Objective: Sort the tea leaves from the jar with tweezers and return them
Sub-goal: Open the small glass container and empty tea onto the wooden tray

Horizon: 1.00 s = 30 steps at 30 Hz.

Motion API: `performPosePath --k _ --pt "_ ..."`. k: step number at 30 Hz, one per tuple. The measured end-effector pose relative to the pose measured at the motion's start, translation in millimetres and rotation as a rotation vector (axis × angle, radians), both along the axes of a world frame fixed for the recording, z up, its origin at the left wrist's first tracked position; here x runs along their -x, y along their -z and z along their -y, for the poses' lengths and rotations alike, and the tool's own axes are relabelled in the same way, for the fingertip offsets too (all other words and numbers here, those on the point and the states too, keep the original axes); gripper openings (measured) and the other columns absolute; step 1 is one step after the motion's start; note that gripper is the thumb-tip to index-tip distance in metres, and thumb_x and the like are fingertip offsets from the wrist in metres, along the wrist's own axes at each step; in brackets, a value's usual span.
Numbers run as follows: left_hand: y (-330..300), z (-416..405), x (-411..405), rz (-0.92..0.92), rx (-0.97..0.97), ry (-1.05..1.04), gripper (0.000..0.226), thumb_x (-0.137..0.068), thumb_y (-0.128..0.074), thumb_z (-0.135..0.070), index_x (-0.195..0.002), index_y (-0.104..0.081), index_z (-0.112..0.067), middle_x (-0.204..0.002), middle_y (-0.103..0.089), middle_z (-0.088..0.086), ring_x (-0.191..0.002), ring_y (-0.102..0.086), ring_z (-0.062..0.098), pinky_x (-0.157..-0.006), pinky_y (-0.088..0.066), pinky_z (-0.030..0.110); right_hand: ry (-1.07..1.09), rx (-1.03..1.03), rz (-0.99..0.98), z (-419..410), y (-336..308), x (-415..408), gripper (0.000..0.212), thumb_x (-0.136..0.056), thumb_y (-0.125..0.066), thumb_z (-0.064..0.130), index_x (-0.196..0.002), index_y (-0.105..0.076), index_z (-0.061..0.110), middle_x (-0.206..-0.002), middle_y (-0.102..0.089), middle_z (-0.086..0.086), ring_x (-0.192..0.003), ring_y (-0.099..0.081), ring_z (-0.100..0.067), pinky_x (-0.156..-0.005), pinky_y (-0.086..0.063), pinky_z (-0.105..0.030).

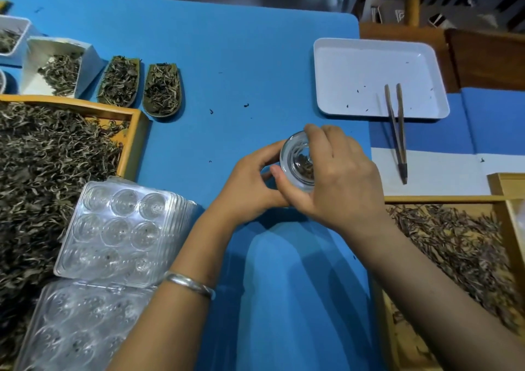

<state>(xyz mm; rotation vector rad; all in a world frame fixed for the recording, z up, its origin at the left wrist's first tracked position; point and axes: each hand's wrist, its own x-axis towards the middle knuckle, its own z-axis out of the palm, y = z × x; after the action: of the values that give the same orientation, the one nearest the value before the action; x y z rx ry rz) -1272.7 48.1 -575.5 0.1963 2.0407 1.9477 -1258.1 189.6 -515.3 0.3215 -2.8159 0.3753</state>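
We grip the glass jar [297, 161] of tea leaves [305, 163] with our left hand [250, 183] and right hand [338, 174], fingers curled round it; the tweezers [397, 132] lie to the right, across the near rim of the white tray [349, 66].

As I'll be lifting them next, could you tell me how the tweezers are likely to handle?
The tweezers look thin and wooden, so probably light and springy. They lie half over the white tray's rim, so a nudge might tip or slide them.

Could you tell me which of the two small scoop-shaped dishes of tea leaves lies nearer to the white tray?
The right-hand scoop dish, the one with the darker brown rim. The greener scoop dish sits on its far side, beside the white paper box, further from the white tray.
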Motion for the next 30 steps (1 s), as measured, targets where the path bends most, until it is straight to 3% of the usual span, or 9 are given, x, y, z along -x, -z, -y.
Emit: performPosePath --k 2,6,8,11,15,22,26,30 --pt "0 0 0 -0.003 0.004 -0.007 0.066 -0.067 -0.078 -0.004 -0.127 -0.062 -0.026 -0.116 -0.07 -0.013 -0.112 -0.064 0.006 -0.089 -0.048 0.016 0.029 0.077 0.005 1 3 0 0.063 -0.08 -0.055 0.054 -0.116 -0.061 0.003 -0.102 -0.063 -0.016 -0.085 -0.06 -0.033 -0.06 -0.052 -0.039" --pt "-1 0 0 -0.02 0.008 -0.009 0.063 -0.069 -0.077 -0.005 -0.121 -0.063 -0.036 -0.116 -0.069 -0.016 -0.113 -0.063 0.003 -0.088 -0.047 0.014 0.032 0.277 0.021 4 14 -2 0.055 -0.078 -0.069 0.038 -0.116 -0.061 -0.001 -0.108 -0.058 -0.022 -0.098 -0.054 -0.036 -0.087 -0.041 -0.034" --pt "0 2 -1 -0.004 -0.002 -0.011 0.061 -0.069 -0.078 -0.008 -0.121 -0.063 -0.035 -0.117 -0.069 -0.015 -0.113 -0.063 0.004 -0.087 -0.048 0.014 0.027 0.295 0.007 6 16 -4 0.052 -0.078 -0.071 0.034 -0.115 -0.062 -0.001 -0.11 -0.057 -0.025 -0.101 -0.054 -0.037 -0.092 -0.038 -0.032" --pt "1 3 1 0.004 -0.003 0.001 0.061 -0.069 -0.079 -0.004 -0.124 -0.064 -0.025 -0.116 -0.07 -0.012 -0.111 -0.064 0.005 -0.086 -0.049 0.015 0.007 0.312 0.0 7 15 -4 0.049 -0.078 -0.072 0.033 -0.114 -0.063 0.001 -0.11 -0.056 -0.024 -0.101 -0.053 -0.036 -0.092 -0.037 -0.03" --pt "-3 1 2 0.0 -0.011 0.003 0.06 -0.067 -0.079 -0.008 -0.122 -0.064 -0.026 -0.112 -0.07 -0.014 -0.109 -0.064 0.003 -0.085 -0.048 0.013 0.015 0.347 0.029 5 12 -1 0.05 -0.078 -0.07 0.035 -0.115 -0.062 0.001 -0.109 -0.058 -0.02 -0.101 -0.054 -0.034 -0.091 -0.037 -0.028" --pt "-6 0 2 0.004 -0.006 0.005 0.057 -0.063 -0.078 -0.014 -0.117 -0.067 -0.03 -0.108 -0.071 -0.012 -0.104 -0.066 0.005 -0.084 -0.048 0.015 -0.02 0.181 -0.05 2 12 3 0.053 -0.085 -0.059 0.041 -0.113 -0.062 -0.003 -0.105 -0.063 -0.023 -0.095 -0.059 -0.038 -0.087 -0.045 -0.039" --pt "-6 1 2 -0.009 -0.001 0.002 0.056 -0.067 -0.079 -0.003 -0.112 -0.067 -0.034 -0.106 -0.071 -0.015 -0.102 -0.065 0.002 -0.083 -0.048 0.012 0.021 0.278 -0.063 6 16 1 0.048 -0.08 -0.066 0.037 -0.11 -0.065 0.0 -0.103 -0.061 -0.022 -0.092 -0.057 -0.035 -0.085 -0.043 -0.034" --pt "-6 1 4 -0.024 0.012 0.016 0.054 -0.066 -0.078 -0.004 -0.111 -0.068 -0.031 -0.103 -0.072 -0.015 -0.098 -0.066 0.0 -0.08 -0.048 0.01 0.047 0.342 -0.098 8 22 -1 0.045 -0.078 -0.072 0.033 -0.11 -0.067 0.002 -0.106 -0.059 -0.023 -0.096 -0.056 -0.034 -0.088 -0.041 -0.031"
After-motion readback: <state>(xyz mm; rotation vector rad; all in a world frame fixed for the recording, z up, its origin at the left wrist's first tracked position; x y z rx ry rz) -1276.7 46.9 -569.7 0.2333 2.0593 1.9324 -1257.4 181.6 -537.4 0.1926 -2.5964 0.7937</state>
